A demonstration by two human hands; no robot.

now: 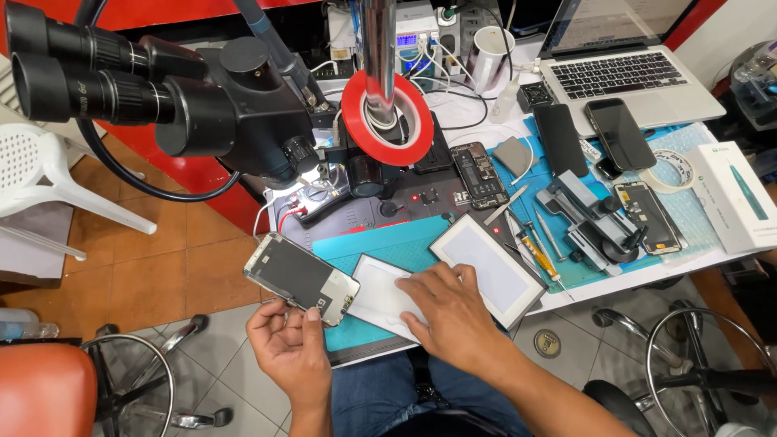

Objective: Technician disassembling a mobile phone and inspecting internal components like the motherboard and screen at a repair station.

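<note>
L hand (293, 346) pinches a phone screen panel (301, 278) by its near edge, held just off the surface's (647, 271) front edge over the floor; R hand (450, 310) lies flat, fingers spread, on a white sheet (382, 298) atop the teal mat (388, 243); white-framed panel (486, 269) just beside; microscope (162, 89) above.

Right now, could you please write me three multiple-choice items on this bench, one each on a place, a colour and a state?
1. Where does the right hand rest?
A. on the white sheet
B. on the laptop
C. on the microscope

2. What colour is the tape roll around the metal post?
A. green
B. red
C. yellow

3. How is the phone screen panel placed?
A. flat on the mat
B. propped on the laptop
C. held off the bench edge by the left hand

Answers: 1 A, the palm lies on it; 2 B, its ring is plainly red; 3 C, the fingers grip its lower edge above the floor.
</note>
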